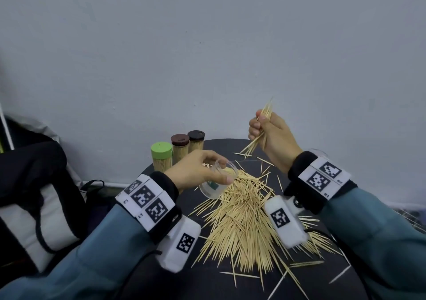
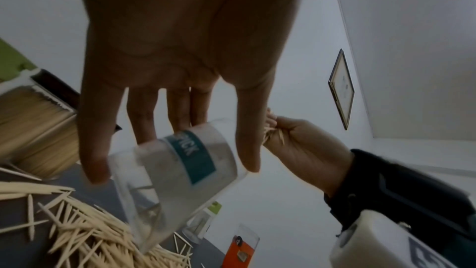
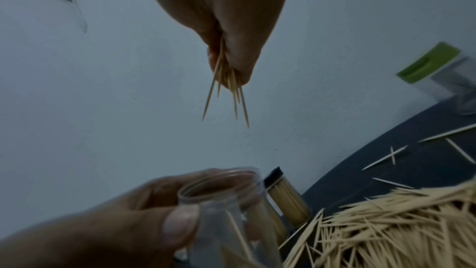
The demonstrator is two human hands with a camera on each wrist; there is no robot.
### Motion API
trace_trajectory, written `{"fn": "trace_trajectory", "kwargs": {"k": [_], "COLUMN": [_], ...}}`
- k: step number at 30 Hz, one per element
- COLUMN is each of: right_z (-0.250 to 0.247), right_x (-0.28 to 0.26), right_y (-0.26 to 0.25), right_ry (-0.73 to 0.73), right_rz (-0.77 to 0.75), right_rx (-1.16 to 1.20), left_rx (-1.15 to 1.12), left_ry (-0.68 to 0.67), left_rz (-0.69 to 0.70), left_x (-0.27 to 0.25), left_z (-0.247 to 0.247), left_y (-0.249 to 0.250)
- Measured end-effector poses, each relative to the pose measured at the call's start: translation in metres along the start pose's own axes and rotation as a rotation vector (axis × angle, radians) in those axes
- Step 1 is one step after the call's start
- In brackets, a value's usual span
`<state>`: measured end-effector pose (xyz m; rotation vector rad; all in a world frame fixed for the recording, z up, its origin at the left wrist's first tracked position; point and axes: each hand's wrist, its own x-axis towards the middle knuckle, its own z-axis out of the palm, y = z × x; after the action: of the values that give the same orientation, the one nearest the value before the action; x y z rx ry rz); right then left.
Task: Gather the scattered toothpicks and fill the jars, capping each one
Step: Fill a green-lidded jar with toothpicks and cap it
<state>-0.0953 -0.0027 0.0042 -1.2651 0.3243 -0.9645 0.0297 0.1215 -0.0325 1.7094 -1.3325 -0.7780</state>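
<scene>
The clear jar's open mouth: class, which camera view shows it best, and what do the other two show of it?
The right wrist view: the clear jar faces it, uncapped rim fully visible in the left hand. The head view shows the rim obliquely; the left wrist view shows only its labelled side.

The head view looks down over the table (image 1: 230,145). Each wrist view looks up, close along its hand; all three share the toothpick pile (image 1: 242,219).

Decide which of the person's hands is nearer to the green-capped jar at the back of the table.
Left. The left hand, holding a clear open jar, is just in front of the green-capped jar. The right hand, gripping a bundle of toothpicks, is raised farther off to the right.
</scene>
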Motion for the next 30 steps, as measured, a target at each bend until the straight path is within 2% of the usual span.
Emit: {"fn": "trace_trajectory", "kwargs": {"k": [9,12,23,30], "right_z": [0.019,0.021,0.018,0.011], "right_x": [-0.027,-0.035,-0.032,-0.034], "right_y": [0.026,0.032,0.034,0.04], "right_ry": [-0.177,-0.205,-0.204,-0.258], "right_rz": [0.069,0.044,0.041,0.097], "right_rx": [-0.207,-0.284,-0.217,-0.521], "left_rx": [-0.104,-0.121,-0.144,-0.153], "left_ry": [-0.006,0.001,-0.01,0.004], "left_rz": [-0.015,-0.025,-0.049,-0.044], "left_x": [0.0,-0.001,-0.003,-0.004], "left_z": [0.007,0.007,0.005,0.002], "left_y": [0.002,0.002,0.005,0.004]}}
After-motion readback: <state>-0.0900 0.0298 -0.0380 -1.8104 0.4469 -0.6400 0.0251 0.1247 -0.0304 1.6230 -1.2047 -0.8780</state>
